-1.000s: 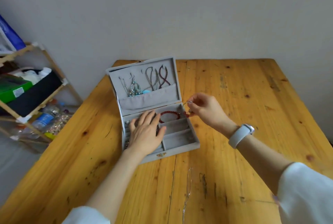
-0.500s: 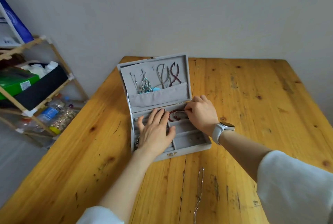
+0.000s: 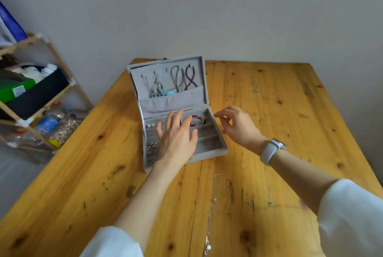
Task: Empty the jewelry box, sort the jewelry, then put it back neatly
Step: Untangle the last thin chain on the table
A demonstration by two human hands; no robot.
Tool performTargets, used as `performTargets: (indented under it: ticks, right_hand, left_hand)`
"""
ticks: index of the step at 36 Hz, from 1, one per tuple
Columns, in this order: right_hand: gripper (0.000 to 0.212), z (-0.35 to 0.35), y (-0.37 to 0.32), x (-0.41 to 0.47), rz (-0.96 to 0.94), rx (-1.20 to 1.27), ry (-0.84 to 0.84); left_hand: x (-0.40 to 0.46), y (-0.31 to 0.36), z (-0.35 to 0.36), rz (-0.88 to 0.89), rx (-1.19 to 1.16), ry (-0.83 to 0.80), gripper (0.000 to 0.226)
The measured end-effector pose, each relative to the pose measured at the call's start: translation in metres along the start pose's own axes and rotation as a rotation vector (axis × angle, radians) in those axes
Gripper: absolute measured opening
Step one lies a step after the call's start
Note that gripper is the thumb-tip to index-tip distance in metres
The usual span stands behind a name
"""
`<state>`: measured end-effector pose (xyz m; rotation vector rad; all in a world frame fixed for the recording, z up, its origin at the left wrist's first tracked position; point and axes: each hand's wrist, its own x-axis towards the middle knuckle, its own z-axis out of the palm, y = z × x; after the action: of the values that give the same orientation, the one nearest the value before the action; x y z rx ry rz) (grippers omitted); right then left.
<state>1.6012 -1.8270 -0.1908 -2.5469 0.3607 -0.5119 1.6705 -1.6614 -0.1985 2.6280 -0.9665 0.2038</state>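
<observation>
A grey velvet jewelry box (image 3: pixel 209 149) stands open on the wooden table (image 3: pixel 269 111). Necklaces and earrings (image 3: pixel 176 80) hang inside its raised lid above a pocket. My left hand (image 3: pixel 176 136) lies flat with spread fingers across the box's compartments. A dark red bead bracelet and a silver piece (image 3: pixel 199 120) lie in the back right compartment. Pearl studs (image 3: pixel 150 125) and small earrings (image 3: pixel 152 147) sit in the left compartments. My right hand (image 3: pixel 238 126) hovers just right of the box, fingers loosely bent, holding nothing. A silver chain (image 3: pixel 211 211) lies on the table in front.
A wooden shelf rack (image 3: pixel 33 99) stands left of the table with a green box, a dark bin and plastic bottles. A grey wall runs behind the table's far edge. A small thin item (image 3: pixel 305 159) lies on the wood near my right forearm.
My right hand put the silver piece into the back right compartment beside the red bracelet, then drew back out to the right, empty. My left hand stayed on the box.
</observation>
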Motion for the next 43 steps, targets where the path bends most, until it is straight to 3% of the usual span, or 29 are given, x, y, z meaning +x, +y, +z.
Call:
performTargets:
  ticks: [7,12,18,22,35,40,43]
  right_hand:
    - [0.021,-0.055,0.016,-0.102,0.155,0.117,0.006]
    - [0.021,-0.078,0.032,-0.185,0.294,0.199,-0.004]
    - [0.018,-0.090,0.055,-0.264,0.357,0.158,-0.012]
    - [0.015,-0.094,0.062,-0.295,0.360,0.104,-0.015]
    - [0.010,-0.081,0.067,-0.299,0.247,-0.170,-0.072]
    - [0.006,-0.094,0.048,-0.278,0.291,0.140,-0.105]
    - [0.010,-0.102,0.029,-0.256,0.216,0.241,-0.129]
  left_hand:
    - [-0.068,0.077,0.010,0.152,-0.324,0.087,0.037]
    - [-0.138,0.123,0.035,0.206,-0.485,-0.141,0.049]
    - [-0.184,0.130,0.063,0.286,-0.231,-0.145,0.048]
    - [-0.184,0.126,0.061,0.287,-0.214,-0.138,0.049]
    - [-0.183,0.124,0.061,0.308,-0.193,-0.116,0.048]
    - [-0.180,0.126,0.057,0.254,-0.324,-0.123,0.044]
    - [-0.172,0.127,0.041,0.108,-0.662,-0.222,0.034]
